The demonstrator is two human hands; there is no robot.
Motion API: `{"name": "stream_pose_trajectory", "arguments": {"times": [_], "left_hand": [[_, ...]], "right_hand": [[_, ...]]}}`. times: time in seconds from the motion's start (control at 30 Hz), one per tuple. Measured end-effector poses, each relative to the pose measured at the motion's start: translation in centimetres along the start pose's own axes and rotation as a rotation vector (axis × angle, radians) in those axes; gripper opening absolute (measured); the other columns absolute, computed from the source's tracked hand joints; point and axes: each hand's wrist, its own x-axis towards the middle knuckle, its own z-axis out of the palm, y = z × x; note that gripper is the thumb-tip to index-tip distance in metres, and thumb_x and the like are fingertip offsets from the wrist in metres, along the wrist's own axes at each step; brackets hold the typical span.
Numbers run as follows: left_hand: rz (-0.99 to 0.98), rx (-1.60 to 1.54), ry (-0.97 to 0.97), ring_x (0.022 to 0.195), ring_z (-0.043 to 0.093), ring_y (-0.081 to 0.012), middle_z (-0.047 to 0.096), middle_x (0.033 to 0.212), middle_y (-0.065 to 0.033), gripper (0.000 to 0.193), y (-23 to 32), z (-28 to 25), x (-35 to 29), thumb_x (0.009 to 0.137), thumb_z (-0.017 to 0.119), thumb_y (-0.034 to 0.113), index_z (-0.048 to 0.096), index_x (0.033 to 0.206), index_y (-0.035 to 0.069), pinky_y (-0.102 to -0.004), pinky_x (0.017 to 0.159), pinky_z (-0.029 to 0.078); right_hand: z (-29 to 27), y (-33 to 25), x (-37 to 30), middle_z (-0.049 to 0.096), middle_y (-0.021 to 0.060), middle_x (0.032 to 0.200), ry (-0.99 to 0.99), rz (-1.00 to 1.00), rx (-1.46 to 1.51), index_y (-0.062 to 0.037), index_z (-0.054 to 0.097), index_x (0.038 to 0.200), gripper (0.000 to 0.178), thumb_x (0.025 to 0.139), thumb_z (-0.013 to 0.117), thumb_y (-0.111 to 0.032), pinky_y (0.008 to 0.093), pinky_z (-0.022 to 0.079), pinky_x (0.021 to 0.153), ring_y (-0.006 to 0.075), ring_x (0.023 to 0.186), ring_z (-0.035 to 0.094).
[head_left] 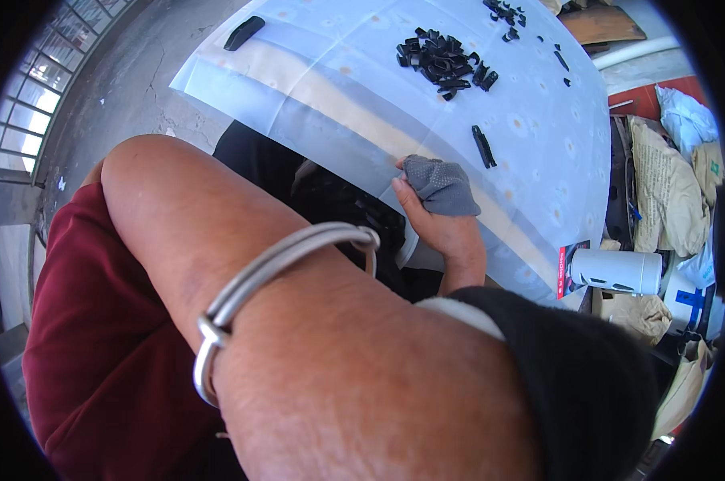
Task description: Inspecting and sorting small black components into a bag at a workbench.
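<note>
My left arm fills the foreground, its elbow at the upper left and a silver bangle [218, 321] round the wrist. My left hand [378, 377] is raised very close in front of me, dark cloth with a pale hem over its far part; its fingers are hidden. At the table's near edge rests my right hand [438, 200], closed, with grey dotted, glove-like fabric [441, 186] over the curled fingers and the thumb bare. What it holds, if anything, is hidden. Just beyond it lies a long narrow black piece [483, 147]. Farther back is a pile of small black curved plastic pieces [442, 62].
A pale flowered plastic cover [338, 88] lies over the table. A larger black piece [244, 33] sits at its far left, more small black pieces [503, 14] at the far right. By the right edge are a silver cylinder [616, 271] and paper sacks [668, 188].
</note>
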Motion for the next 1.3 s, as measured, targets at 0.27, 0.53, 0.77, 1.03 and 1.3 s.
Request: {"name": "stream_pose_trajectory", "arguments": {"times": [0.27,0.53,0.77,1.03,1.3], "left_hand": [[-0.059,0.168,-0.041,0.07,0.06,-0.0159,0.063,0.078,-0.0075,0.04,-0.5,-0.6,-0.6,0.081,0.05,0.041,0.061,0.094,0.005,-0.03,0.065,0.047],[-0.206,0.393,-0.126,0.071,0.06,-0.0146,0.063,0.08,-0.0064,0.042,-1.2,-2.5,-0.3,0.08,0.05,0.044,0.061,0.096,0.007,-0.0292,0.066,0.047],[-1.02,0.826,0.161,0.077,0.06,-0.0265,0.062,0.084,-0.0138,0.032,-14.0,-7.0,-7.6,0.081,0.053,0.033,0.059,0.101,0.009,-0.0324,0.071,0.046],[-0.962,0.949,0.092,0.08,0.058,-0.0295,0.06,0.086,-0.0146,0.024,-20.1,-2.6,-6.7,0.078,0.052,0.027,0.059,0.09,0.007,-0.0397,0.071,0.046],[-0.799,0.947,0.273,0.08,0.057,-0.0313,0.058,0.089,-0.0152,0.028,-19.7,-2.9,-7.9,0.075,0.055,0.022,0.057,0.097,0.005,-0.0382,0.07,0.046]], "right_hand": [[-0.7,-0.8,0.5,0.06,0.0132,0.08,0.083,0.077,0.033,-0.0027,0.06,0.09,0.021,0.077,0.059,-0.019,0.0362,0.044,0.072,0.0303,0.077,0.056],[-3.7,2.7,0.8,0.061,0.0155,0.091,0.28,0.31,-0.744,-0.0014,0.061,0.091,0.026,0.079,0.055,-0.024,0.0406,0.045,0.075,0.0308,0.083,0.058],[-2.6,3.2,1.4,0.06,0.0124,0.086,0.298,0.218,-0.739,-0.0081,0.06,0.098,0.028,0.075,0.057,-0.024,0.0396,0.044,0.072,0.0304,0.081,0.056],[-1.7,5.1,1.7,0.061,0.0132,0.089,0.26,0.282,-0.747,-0.0063,0.062,0.093,0.021,0.078,0.054,-0.02,0.0397,0.044,0.075,0.0309,0.082,0.057],[-2.4,3.4,1.9,0.061,0.0173,0.091,0.418,0.245,-0.361,-0.0006,0.061,0.091,0.021,0.081,0.052,-0.016,0.0405,0.043,0.079,0.0331,0.084,0.057]]}}
